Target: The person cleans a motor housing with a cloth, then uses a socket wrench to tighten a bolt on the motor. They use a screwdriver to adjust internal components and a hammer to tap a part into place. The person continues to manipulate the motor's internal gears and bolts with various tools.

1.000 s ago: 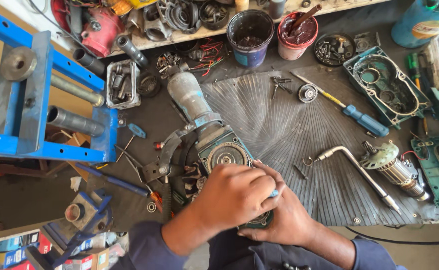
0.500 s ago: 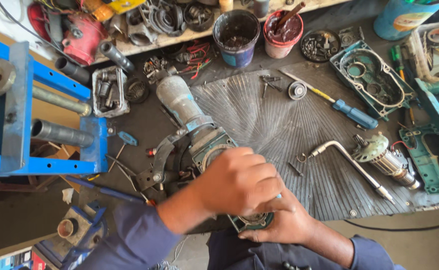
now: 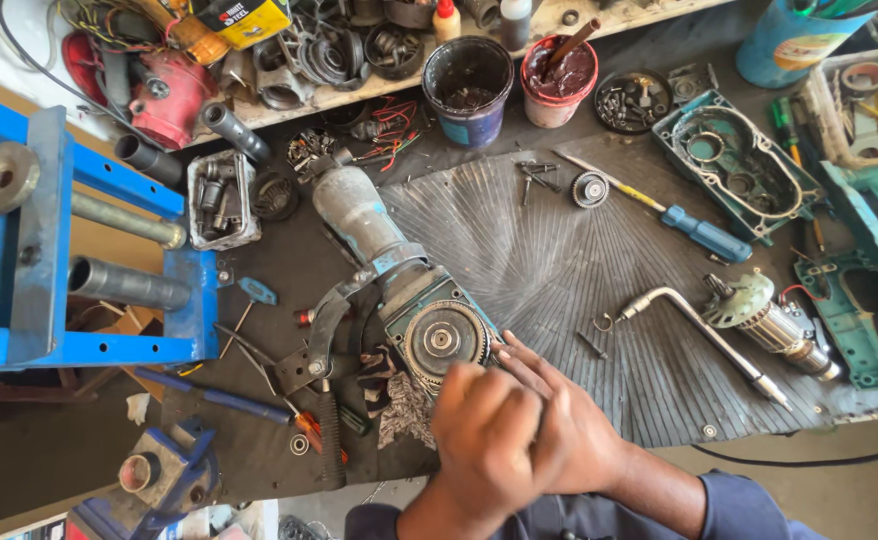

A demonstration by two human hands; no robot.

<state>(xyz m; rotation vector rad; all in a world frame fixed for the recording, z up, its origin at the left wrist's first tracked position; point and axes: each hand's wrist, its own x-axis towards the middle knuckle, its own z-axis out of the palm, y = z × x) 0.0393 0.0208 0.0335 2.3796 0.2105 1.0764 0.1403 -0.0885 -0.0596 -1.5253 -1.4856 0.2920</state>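
Both hands are bunched together at the near edge of the bench [image 3: 289, 250]: left hand [image 3: 484, 435] closed in a fist over the right hand [image 3: 569, 430], whose fingers [image 3: 519, 362] touch the power tool [image 3: 399, 285] beside its round gear [image 3: 446, 340]. Since half a second ago they've slid back, baring that gear; whether they're gripping anything, I can't tell.

The power tool's housing [image 3: 399, 265] looks like dull, greasy teal metal; its toothed gear [image 3: 446, 340] is bare grey steel. The ribbed mat [image 3: 559, 270] is matt black rubber, the screwdriver handle [image 3: 704, 233] glossy blue plastic.
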